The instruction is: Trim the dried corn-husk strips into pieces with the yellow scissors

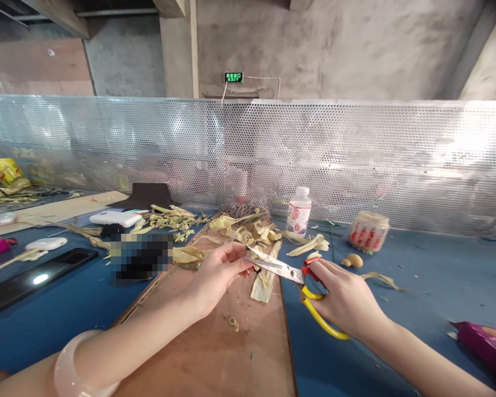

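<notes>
My right hand (345, 295) grips a pair of scissors (281, 267) with yellow handles and red wrapping near the pivot. Their blades are slightly apart and point left. At the blade tips is my left hand (223, 275), its thumb and fingers pinched together; what they hold is too small to make out. Just beneath the blades, a pale dried husk strip (261, 291) shows above the brown board (215, 353). Behind both hands lies a heap of dried husks (258, 231). Small curled scraps (232, 322) rest on the board.
A white bottle (298, 214) and a jar (368, 232) stand at the back right, near small tan balls (354, 260). Left are a phone (37, 278) and a white case (116, 219). A magenta tool (485, 344) lies right. A perforated metal screen (355, 160) closes the back.
</notes>
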`<state>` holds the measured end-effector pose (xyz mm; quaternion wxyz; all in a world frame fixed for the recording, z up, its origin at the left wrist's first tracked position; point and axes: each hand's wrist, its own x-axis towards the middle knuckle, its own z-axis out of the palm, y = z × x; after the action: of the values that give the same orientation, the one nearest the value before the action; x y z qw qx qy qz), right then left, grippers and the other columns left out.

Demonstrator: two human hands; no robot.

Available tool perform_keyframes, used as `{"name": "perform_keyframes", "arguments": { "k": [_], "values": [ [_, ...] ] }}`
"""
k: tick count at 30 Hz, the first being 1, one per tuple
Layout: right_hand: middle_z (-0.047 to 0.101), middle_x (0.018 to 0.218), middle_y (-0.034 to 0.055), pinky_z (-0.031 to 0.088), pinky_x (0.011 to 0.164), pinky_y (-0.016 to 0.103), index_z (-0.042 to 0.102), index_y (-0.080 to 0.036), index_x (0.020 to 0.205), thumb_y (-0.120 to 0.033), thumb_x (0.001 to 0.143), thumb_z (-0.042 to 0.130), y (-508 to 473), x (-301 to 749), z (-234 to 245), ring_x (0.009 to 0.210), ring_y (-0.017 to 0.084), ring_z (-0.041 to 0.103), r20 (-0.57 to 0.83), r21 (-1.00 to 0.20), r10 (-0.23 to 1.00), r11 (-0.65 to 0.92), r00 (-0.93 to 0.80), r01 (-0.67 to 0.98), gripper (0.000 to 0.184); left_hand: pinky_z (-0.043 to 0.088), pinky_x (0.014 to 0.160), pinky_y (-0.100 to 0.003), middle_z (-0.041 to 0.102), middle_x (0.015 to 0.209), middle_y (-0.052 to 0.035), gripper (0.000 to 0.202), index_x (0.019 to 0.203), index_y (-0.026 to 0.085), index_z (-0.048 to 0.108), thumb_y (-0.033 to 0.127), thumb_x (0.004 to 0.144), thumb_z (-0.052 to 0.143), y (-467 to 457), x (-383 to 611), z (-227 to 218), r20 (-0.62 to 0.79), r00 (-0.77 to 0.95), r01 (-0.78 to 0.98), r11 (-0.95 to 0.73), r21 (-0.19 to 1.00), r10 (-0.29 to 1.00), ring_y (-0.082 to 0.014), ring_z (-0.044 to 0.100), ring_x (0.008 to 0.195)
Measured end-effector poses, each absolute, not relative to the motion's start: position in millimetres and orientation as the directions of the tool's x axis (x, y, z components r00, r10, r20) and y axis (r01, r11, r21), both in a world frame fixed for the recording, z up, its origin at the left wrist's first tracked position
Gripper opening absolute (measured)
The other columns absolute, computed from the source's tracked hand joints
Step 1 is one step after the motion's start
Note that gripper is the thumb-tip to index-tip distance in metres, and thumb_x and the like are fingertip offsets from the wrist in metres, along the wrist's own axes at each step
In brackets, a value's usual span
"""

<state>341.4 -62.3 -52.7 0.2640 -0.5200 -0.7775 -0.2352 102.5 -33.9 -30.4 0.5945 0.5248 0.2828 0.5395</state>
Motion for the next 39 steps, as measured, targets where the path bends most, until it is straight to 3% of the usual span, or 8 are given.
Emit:
{"name": "perform_keyframes", "arguments": {
  "k": [10,18,25,28,39],
  "values": [
    [0.067,0.085,0.004,0.039,0.052,0.023,0.054,-0.021,0.081,-0.028,0.071,0.054,-62,344,-53,0.073,0.018,0.063,0.739,0.154,0.58,0.351,-0.344,0.924,0.012,0.045,0.068,-0.027,0.063,0.076,0.0009,0.018,0.075,0.018,0.065,0.02,0.062,0.078,-34,102,-30,0.232,0.256,-0.381,-0.122,0.917,0.938,-0.0113,0.057,0.07],
    [0.053,0.058,-0.0022,0.032,0.043,0.022,0.044,-0.023,0.076,-0.046,0.079,0.05,-61,338,-51,0.047,0.013,0.047,0.7,-0.191,0.713,0.248,-0.046,0.95,0.024,0.044,0.07,-0.027,0.062,0.079,0.0003,0.017,0.078,0.018,0.065,0.021,0.066,0.076,-30,100,-34,0.243,0.266,-0.395,-0.124,0.91,0.933,-0.0112,0.057,0.073],
    [0.054,0.067,-0.0012,0.033,0.044,0.023,0.041,-0.024,0.079,-0.053,0.081,0.046,-62,334,-49,0.052,0.014,0.048,0.59,-0.271,0.807,0.235,-0.032,0.933,0.03,0.045,0.069,-0.026,0.062,0.079,0.0004,0.016,0.077,0.018,0.067,0.02,0.065,0.077,-29,101,-33,0.226,0.277,-0.419,-0.094,0.903,0.934,-0.0104,0.057,0.072],
    [0.053,0.068,-0.0015,0.035,0.045,0.024,0.041,-0.024,0.08,-0.05,0.079,0.049,-60,336,-53,0.053,0.014,0.049,0.6,-0.247,0.797,0.263,-0.065,0.933,0.027,0.045,0.069,-0.026,0.063,0.079,0.0002,0.014,0.076,0.018,0.068,0.019,0.065,0.077,-30,101,-34,0.239,0.301,-0.425,-0.094,0.9,0.923,-0.0102,0.057,0.073],
    [0.056,0.085,0.0033,0.045,0.057,0.025,0.044,-0.022,0.091,-0.031,0.071,0.058,-58,345,-56,0.075,0.018,0.056,0.736,0.047,0.571,0.492,-0.364,0.869,0.026,0.046,0.063,-0.024,0.065,0.072,0.0004,0.021,0.075,0.016,0.069,0.016,0.057,0.081,-35,103,-31,0.215,0.34,-0.475,-0.03,0.88,0.915,-0.0101,0.059,0.067]
  ]
}}
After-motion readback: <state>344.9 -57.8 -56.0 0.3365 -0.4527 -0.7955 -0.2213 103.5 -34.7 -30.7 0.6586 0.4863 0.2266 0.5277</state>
